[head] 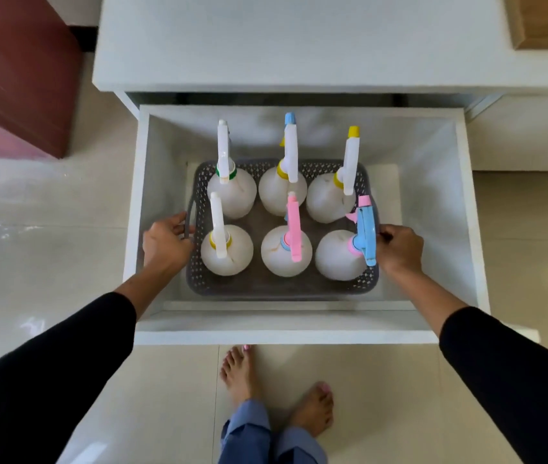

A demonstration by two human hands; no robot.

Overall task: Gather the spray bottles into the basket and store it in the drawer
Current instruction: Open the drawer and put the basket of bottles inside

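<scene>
A dark grey perforated basket [267, 287] sits inside the open white drawer [286, 329]. Several white spray bottles stand upright in it in two rows; one has a pink trigger head [293, 229], another a blue one [366, 232]. My left hand [165, 244] grips the basket's left handle. At the basket's right side my right hand [399, 247] has its fingers curled, next to the blue trigger head; the handle under it is hidden.
The drawer is pulled out from a white cabinet [299, 45] over a glossy tiled floor. A dark red cabinet [14, 72] stands at the left. My bare feet [279, 393] are just in front of the drawer's front panel.
</scene>
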